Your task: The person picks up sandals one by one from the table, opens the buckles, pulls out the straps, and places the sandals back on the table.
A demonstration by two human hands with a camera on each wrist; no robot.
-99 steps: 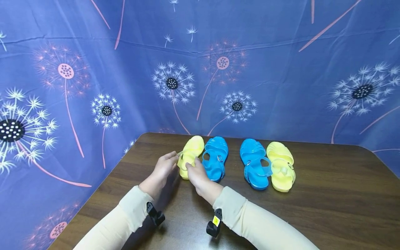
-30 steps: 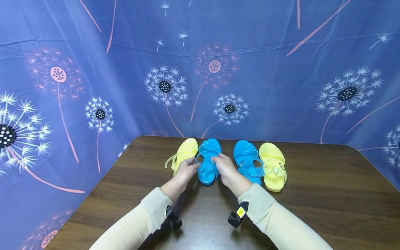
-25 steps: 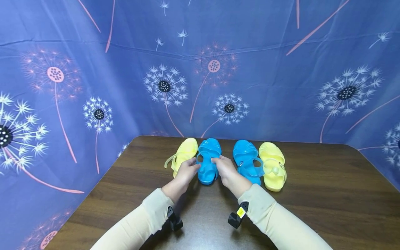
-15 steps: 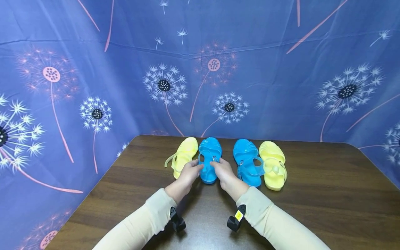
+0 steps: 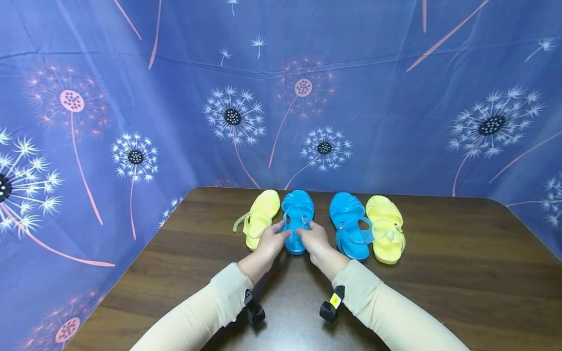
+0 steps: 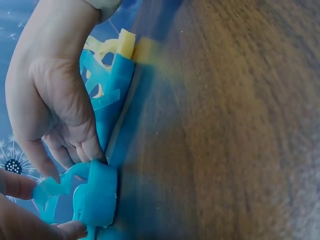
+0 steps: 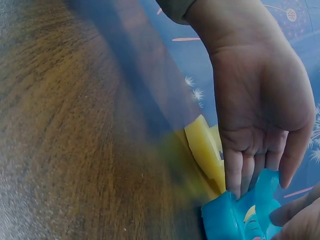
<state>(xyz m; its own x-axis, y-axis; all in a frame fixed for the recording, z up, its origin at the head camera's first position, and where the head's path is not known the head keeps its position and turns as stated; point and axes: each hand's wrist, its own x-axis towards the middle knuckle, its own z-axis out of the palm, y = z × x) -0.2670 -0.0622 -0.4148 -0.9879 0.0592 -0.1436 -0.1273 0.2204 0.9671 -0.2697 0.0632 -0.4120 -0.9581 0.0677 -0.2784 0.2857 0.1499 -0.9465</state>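
Observation:
Four sandals stand in a row on the table, so in the head view several pairs of edges lie close together. My left hand (image 5: 270, 241) grips the near-left side of the left blue sandal (image 5: 298, 202), thumb on top and fingers along its outer side. My right hand (image 5: 315, 240) holds the same sandal from the right, its thumb by the strap and buckle. In the left wrist view this sandal (image 6: 100, 195) has its heel toward the camera, and a strap stands up between the hands. The right wrist view shows its heel (image 7: 220, 217) too.
Left of it lies a yellow sandal (image 5: 263, 209) with its strap sticking out leftward. To the right are another blue sandal (image 5: 347, 207) and a yellow sandal (image 5: 383, 209), side by side. A blue dandelion-print cloth (image 5: 386, 97) hangs behind the brown table (image 5: 474, 273).
Both hands have gone from the left yellow sandal to the blue one beside it. Within the last second they slid nearer its heel, and that blue sandal shifted slightly right.

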